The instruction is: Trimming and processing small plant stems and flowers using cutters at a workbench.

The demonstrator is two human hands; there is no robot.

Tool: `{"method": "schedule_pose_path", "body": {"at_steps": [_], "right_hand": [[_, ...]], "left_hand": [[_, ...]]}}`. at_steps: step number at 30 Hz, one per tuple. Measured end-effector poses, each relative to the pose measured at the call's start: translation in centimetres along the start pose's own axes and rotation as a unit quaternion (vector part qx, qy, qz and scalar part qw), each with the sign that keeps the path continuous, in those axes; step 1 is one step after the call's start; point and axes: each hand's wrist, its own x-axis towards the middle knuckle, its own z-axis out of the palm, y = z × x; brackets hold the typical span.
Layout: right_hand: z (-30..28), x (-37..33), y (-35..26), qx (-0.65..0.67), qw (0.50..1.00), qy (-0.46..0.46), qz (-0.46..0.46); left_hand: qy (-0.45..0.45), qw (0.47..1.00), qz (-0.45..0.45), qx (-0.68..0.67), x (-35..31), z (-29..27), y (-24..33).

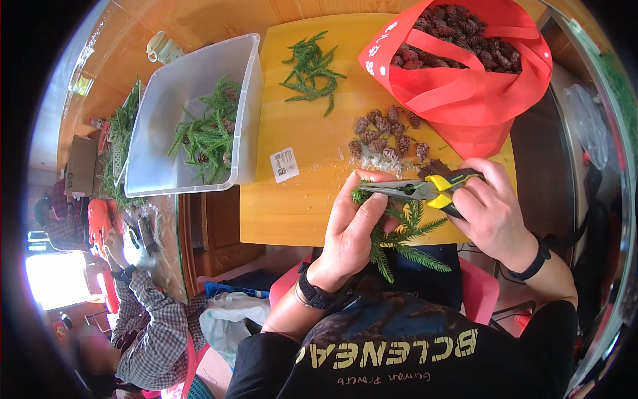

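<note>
My left hand point(351, 231) pinches the top of a green artificial pine sprig point(413, 251), whose needled branches hang down past the table's near edge. In my right hand point(490, 214) is a pair of needle-nose pliers point(435, 193) with yellow and black handles. Its long jaws point left and lie across the sprig's tip beside my left thumb; whether they clamp it cannot be told. Just beyond my hands lies a loose group of small brown pine cones point(377, 136), with white flakes scattered near them.
A red bag point(458, 106) full of pine cones stands at the far right of the yellow table point(292, 213). To the left is a clear plastic bin point(153, 159) holding sprigs. More sprigs point(312, 70) and a white label point(284, 165) lie between. Another person point(156, 332) sits at left.
</note>
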Motion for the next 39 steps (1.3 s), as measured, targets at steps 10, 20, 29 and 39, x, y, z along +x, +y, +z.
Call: {"method": "schedule_pose_path", "body": {"at_steps": [10, 20, 29, 39], "right_hand": [[-0.4, 1.2, -0.4, 0.02, 1.0, 0.013, -0.005], [-0.7, 1.0, -0.7, -0.015, 1.0, -0.018, 0.003], [0.2, 0.8, 0.2, 0.019, 0.999, -0.025, -0.013], [3.3, 0.9, 1.8, 0.031, 0.998, -0.008, -0.059]], "left_hand": [[-0.028, 0.998, 0.042, 0.033, 0.0, -0.2, 0.5], [0.009, 0.998, 0.048, 0.038, -0.1, 0.2, 0.4], [0.011, 1.0, 0.013, -0.006, 0.0, -0.3, 0.2], [0.049, 0.997, -0.027, -0.051, 0.3, -1.5, -0.4]]}}
